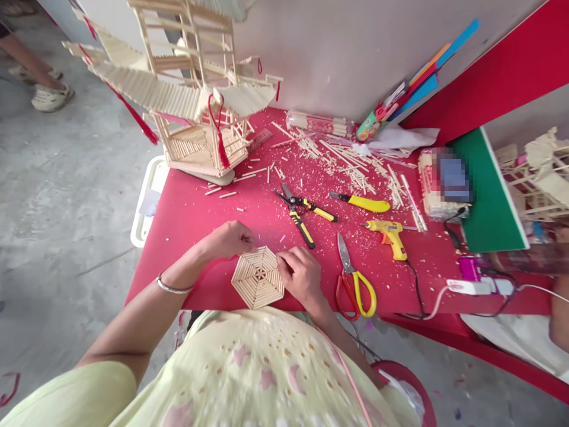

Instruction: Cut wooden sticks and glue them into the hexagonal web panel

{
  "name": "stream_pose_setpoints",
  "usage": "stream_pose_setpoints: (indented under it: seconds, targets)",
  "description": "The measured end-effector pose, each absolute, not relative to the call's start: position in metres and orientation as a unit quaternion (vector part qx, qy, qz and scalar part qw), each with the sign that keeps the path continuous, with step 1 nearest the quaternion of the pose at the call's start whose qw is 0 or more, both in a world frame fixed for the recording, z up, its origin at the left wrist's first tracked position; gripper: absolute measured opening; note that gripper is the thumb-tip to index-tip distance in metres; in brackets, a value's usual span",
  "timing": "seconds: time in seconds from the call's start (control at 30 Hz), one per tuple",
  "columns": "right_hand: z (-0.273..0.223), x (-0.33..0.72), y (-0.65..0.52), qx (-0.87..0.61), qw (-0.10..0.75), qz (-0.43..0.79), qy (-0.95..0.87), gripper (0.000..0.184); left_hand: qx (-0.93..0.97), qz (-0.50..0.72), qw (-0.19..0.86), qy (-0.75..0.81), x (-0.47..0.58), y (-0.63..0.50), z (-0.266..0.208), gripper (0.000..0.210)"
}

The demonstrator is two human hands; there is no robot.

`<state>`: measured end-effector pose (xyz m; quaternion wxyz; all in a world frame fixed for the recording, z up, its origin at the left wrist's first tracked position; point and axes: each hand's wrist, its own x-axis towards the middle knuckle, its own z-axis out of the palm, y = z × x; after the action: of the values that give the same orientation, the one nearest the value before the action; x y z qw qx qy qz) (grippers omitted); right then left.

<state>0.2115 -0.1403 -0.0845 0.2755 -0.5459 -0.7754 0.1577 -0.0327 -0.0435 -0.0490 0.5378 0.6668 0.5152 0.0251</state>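
A hexagonal panel (258,277) of thin wooden sticks, laid in rings with a small star-shaped centre, lies near the front edge of the red table. My right hand (303,274) is closed at the panel's right edge, thumb and forefinger against it. Just above the panel's upper left edge, my left hand (232,239) is closed in a pinch; whatever is between its fingertips is too small to make out. Beyond the hands lie black-and-yellow cutting pliers (299,209) with their jaws apart. Scissors (353,284) with red and yellow handles rest to the right of my right hand.
A tiered stick pagoda (195,101) with red tassels stands at the back left. A yellow knife (364,203) and a corded yellow glue gun (387,232) lie right. Stick offcuts (347,163) litter the back. A power strip (471,287) sits near the right front edge.
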Motion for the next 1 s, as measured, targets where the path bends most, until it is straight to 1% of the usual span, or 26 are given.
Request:
stream_pose_setpoints:
  seconds: [0.37,0.63,1.0]
  targets:
    - [-0.0809,0.209,-0.1394,-0.551,0.274,0.147,-0.775,0.017,0.673,0.024,0.535,0.509,-0.0348,-0.0419,-0.0575,0.02]
    - [-0.0831,0.2105,-0.1379,-0.547,0.266,0.147,-0.78,0.016,0.689,0.04,0.514,0.51,-0.0324,-0.0389,-0.0522,0.019]
    - [-0.084,0.2111,-0.1371,-0.542,0.265,0.154,-0.782,0.015,0.684,0.023,0.521,0.51,-0.0315,-0.0343,-0.05,0.021]
